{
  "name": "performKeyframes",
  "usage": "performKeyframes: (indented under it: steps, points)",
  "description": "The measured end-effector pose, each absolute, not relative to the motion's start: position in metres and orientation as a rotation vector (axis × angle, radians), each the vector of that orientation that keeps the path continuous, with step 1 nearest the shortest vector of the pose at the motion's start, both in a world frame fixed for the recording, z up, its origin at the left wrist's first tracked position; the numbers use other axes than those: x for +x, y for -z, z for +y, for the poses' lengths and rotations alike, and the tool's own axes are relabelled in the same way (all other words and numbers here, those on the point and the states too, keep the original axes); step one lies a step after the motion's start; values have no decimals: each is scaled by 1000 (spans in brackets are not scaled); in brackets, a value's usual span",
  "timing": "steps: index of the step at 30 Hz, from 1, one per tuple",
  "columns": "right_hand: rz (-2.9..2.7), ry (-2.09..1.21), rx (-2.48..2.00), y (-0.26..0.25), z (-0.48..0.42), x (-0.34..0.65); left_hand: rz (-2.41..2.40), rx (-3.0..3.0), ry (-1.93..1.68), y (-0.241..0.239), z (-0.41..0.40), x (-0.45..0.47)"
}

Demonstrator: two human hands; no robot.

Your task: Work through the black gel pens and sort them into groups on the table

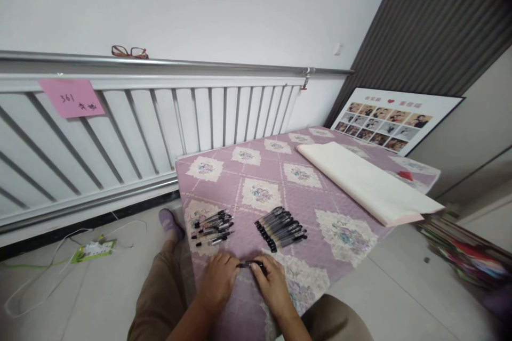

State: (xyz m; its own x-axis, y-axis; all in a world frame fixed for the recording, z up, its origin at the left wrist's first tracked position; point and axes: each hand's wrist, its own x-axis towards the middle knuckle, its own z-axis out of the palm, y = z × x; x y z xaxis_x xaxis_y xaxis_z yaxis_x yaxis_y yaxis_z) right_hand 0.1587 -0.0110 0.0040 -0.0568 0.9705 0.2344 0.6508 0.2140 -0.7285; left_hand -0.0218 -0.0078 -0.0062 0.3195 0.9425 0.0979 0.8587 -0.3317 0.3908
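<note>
Much of the black pen (245,265) is hidden: its right part runs under the thumb and into the curled fingers of the right hand (273,281), and its left tip ends right at the fingertips of the left hand (218,278), so neither end can be made out fully, nor whether it is capped. The visible stretch is dark and a little blurred, and any print on it is too small to read. The pen lies between the two hands, just above the tablecloth (228,184) or touching it, which cannot be told; its long axis runs nearly level from left hand to right hand, across the person's body. The right hand is clamped on the pen, thumb laid on the near side and fingers bent around the far side, with the forearm coming up from the lower right. The left hand is palm down, fingers bent and close together, its forearm rising from the lower left; its finger undersides are out of sight, so whether it grips the tip or only touches it cannot be told. Just beyond the left hand lies a loose group of pens (214,228), overlapping, tilted slightly up to the right. Beyond the right hand, a tighter row of pens (282,228) slants the same way, their separate barrels hard to count.
</note>
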Motion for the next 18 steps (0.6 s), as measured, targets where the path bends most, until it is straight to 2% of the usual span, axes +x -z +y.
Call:
performKeyframes:
  steps: [4,7,14,18]
  points:
    - [-1523,-713,-1462,6,-9,166,1662,2258,-534,6,-8,-25]
    - [-1363,-657,-1485,13,-9,168,1694,2204,-631,9,-7,-27]
    - [-1716,-345,-1593,11,-10,154,1697,2200,-719,9,-11,-28]
    - [-1851,-282,-1539,7,-11,156,1683,2234,-715,8,-13,-27]
